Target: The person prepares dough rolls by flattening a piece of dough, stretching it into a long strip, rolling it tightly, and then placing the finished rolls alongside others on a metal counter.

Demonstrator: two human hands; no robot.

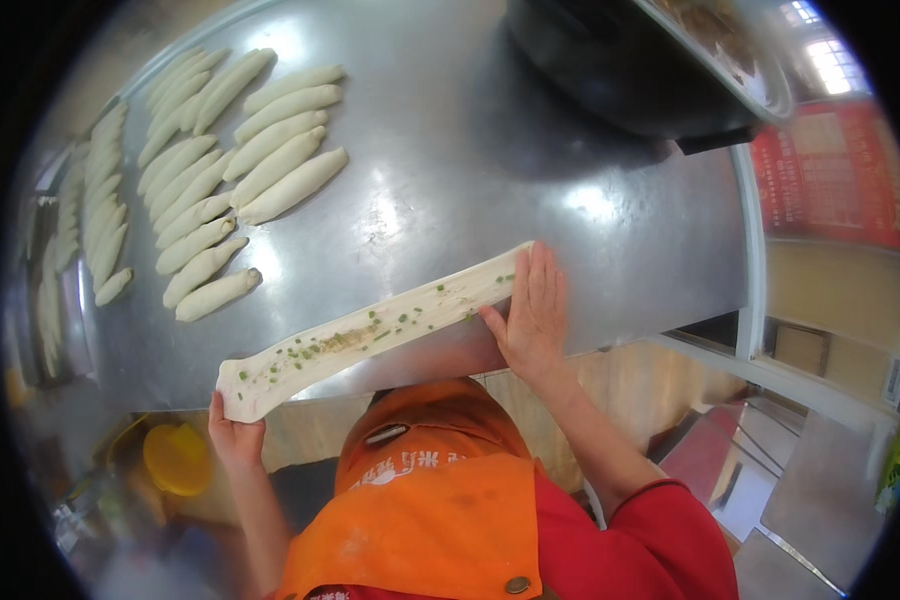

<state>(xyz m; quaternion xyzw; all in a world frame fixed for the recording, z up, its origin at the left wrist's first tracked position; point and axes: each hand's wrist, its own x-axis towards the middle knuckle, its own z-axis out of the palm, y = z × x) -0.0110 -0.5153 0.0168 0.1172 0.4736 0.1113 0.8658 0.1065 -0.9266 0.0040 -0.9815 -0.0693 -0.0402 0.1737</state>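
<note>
A long strip of dough (420,300) lies slantwise over the front of the steel table. Chopped green onion is scattered along it, with a patch of brownish crumbly filling (349,340) left of its middle. My left hand (236,435) pinches the near left end, the thumb underneath or at its edge, just past the table's front edge. Flat on the far right end rests my right hand (532,307), fingers together and thumb spread out to the left. That palm presses on the dough and does not close around it.
Rolled dough pieces (292,184) lie in rows on the steel table (435,180) at the upper left. A large dark pot (607,67) stands at the upper right, with a metal tray (765,90) by it. Below the table's left front is a yellow round object (178,459).
</note>
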